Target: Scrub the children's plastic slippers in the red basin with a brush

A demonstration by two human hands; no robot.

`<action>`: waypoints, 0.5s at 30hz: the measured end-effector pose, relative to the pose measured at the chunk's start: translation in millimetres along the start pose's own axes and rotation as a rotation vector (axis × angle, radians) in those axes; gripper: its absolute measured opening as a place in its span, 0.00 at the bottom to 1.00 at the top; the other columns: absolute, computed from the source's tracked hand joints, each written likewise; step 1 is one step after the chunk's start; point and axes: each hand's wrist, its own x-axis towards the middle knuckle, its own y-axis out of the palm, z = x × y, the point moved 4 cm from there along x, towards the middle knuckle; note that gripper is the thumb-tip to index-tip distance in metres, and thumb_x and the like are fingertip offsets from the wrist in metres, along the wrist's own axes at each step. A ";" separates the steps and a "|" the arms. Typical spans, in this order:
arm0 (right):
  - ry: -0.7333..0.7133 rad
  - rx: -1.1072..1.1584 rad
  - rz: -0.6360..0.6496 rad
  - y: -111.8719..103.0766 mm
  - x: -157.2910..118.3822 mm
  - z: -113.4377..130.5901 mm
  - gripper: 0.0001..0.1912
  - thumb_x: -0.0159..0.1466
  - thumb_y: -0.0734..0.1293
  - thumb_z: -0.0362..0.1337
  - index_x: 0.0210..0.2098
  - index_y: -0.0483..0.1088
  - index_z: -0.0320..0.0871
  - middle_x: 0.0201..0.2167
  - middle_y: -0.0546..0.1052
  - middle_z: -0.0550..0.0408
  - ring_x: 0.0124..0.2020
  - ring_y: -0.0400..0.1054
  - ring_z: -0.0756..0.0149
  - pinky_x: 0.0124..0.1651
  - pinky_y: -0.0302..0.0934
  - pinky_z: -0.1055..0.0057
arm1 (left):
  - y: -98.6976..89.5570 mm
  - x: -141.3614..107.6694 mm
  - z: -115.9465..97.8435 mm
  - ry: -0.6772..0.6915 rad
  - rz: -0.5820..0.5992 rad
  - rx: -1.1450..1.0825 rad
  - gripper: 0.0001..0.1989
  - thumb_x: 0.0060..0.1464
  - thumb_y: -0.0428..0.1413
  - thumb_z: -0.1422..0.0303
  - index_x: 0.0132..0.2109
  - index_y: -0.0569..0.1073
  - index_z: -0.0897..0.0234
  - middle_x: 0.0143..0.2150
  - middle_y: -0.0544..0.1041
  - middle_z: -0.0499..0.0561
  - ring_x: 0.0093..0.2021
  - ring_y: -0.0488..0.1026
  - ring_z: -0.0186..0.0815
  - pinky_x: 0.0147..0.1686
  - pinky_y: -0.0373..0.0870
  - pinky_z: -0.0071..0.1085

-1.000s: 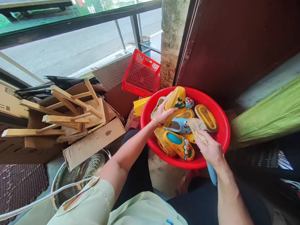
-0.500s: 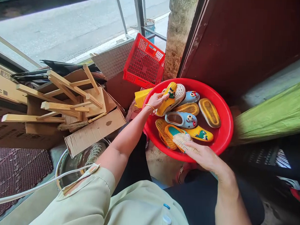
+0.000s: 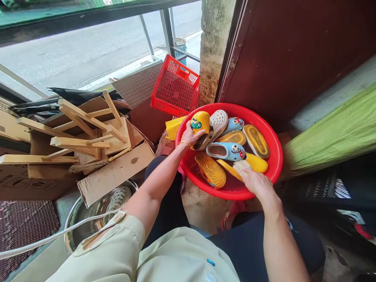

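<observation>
Yellow clog [image 3: 200,121] turned over, gripped in left hand [image 3: 192,138]. Right hand [image 3: 259,186] grasped a bristle brush [image 3: 241,167] at its fingertips.

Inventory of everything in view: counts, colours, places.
plastic basin: 1, red, in front of the person
clogs: about eight, yellow, blue and white, in the basin
bristle brush: 1, pale bristles, over the basin
plastic crate: 1, red, beyond the basin
wooden strips: several, pale, on cardboard, left
cardboard box: 1, brown, left of the basin
steel basin: 1, silver, lower left
concrete pillar: 1, grey, behind the basin
left hand: holding a yellow clog
right hand: on the brush
</observation>
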 end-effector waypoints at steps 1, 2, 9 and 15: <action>0.012 0.004 0.001 0.7 2.3 2.1 0.30 0.74 0.52 0.52 0.68 0.67 0.51 0.58 0.79 0.44 0.53 0.77 0.48 0.56 0.69 0.54 | 0.1 0.9 1.3 0.007 0.007 -0.010 0.42 0.53 0.65 0.50 0.67 0.59 0.62 0.60 0.75 0.61 0.60 0.74 0.52 0.58 0.68 0.42; 0.024 0.012 0.000 0.7 3.9 3.2 0.30 0.74 0.52 0.53 0.68 0.67 0.52 0.59 0.78 0.44 0.54 0.77 0.48 0.57 0.69 0.54 | -0.4 2.3 3.4 0.005 0.012 -0.020 0.40 0.53 0.65 0.51 0.66 0.60 0.63 0.60 0.75 0.61 0.60 0.74 0.51 0.58 0.68 0.41; -0.001 0.117 -0.041 -13.1 -10.1 -11.6 0.28 0.72 0.57 0.55 0.66 0.70 0.56 0.57 0.79 0.49 0.55 0.76 0.46 0.58 0.69 0.51 | -6.6 6.1 21.1 -0.046 0.125 0.087 0.30 0.56 0.63 0.52 0.57 0.68 0.66 0.57 0.77 0.63 0.57 0.75 0.49 0.56 0.69 0.40; -0.226 0.414 -0.084 -27.1 -22.2 12.0 0.26 0.69 0.63 0.52 0.64 0.73 0.54 0.63 0.75 0.55 0.62 0.71 0.50 0.66 0.65 0.53 | 1.9 -4.5 20.6 -0.092 0.128 0.420 0.39 0.55 0.63 0.48 0.61 0.65 0.74 0.61 0.73 0.75 0.63 0.72 0.56 0.57 0.68 0.38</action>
